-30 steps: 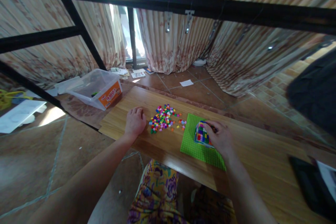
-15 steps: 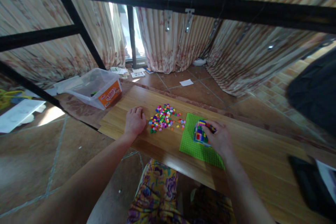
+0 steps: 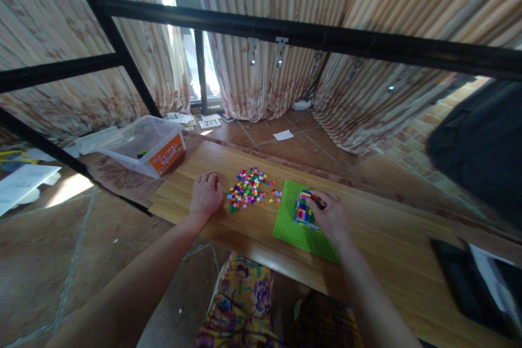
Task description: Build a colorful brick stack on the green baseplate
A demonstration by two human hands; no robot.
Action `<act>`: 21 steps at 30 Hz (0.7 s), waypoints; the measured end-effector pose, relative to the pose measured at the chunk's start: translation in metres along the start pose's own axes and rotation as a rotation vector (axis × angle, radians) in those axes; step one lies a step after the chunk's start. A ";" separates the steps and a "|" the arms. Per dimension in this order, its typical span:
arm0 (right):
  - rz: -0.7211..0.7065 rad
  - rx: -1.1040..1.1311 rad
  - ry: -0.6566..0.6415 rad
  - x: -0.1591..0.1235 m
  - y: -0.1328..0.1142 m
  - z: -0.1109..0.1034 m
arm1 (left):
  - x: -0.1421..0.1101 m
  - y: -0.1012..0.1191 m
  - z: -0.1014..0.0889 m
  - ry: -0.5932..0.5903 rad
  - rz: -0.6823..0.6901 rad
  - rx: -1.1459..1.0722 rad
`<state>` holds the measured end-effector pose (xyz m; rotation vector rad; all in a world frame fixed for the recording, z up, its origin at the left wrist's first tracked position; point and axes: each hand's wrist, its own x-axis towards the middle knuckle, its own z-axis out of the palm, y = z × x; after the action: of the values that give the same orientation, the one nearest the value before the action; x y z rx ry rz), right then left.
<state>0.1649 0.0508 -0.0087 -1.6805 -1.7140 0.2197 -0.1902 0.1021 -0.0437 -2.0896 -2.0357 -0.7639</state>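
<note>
A green studded baseplate (image 3: 291,231) lies on the wooden board (image 3: 391,250) in front of me. On it stands a small block built of many coloured bricks (image 3: 302,210). My right hand (image 3: 331,217) rests on the block's right side, fingertips closed on its top edge. A loose heap of small coloured bricks (image 3: 248,190) lies left of the plate. My left hand (image 3: 206,196) lies palm down on the board beside the heap, fingers loosely curled, holding nothing.
A clear plastic tub with an orange label (image 3: 149,144) sits at the far left on the floor. Black metal bars (image 3: 285,32) cross overhead. A dark flat device (image 3: 468,288) lies at the board's right end. Papers (image 3: 283,135) are scattered by the curtains.
My head has shifted, so everything sits slightly lower and to the left in view. Both hands stay where they were on the board and the brick block.
</note>
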 end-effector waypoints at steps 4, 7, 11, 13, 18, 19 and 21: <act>0.013 0.007 0.001 0.001 0.002 0.000 | 0.000 -0.001 0.001 0.003 0.004 0.008; 0.042 0.039 0.023 -0.002 0.002 -0.005 | 0.001 -0.001 0.001 0.000 -0.005 0.003; 0.019 0.011 0.216 -0.014 -0.020 -0.018 | 0.000 0.001 0.000 -0.005 -0.012 -0.006; -0.003 0.053 0.237 -0.024 -0.040 -0.018 | 0.000 0.002 -0.001 -0.014 -0.020 -0.009; -0.152 0.250 -0.014 -0.053 -0.090 0.019 | -0.002 0.004 -0.002 -0.025 -0.041 -0.020; -0.169 0.264 -0.063 -0.057 -0.096 0.031 | -0.002 0.005 -0.002 -0.026 -0.041 -0.025; -0.176 0.268 -0.131 -0.062 -0.104 0.053 | -0.002 0.005 -0.003 -0.031 -0.041 -0.028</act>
<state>0.0435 -0.0022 -0.0095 -1.3389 -1.8265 0.4642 -0.1857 0.0983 -0.0410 -2.0934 -2.1018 -0.7759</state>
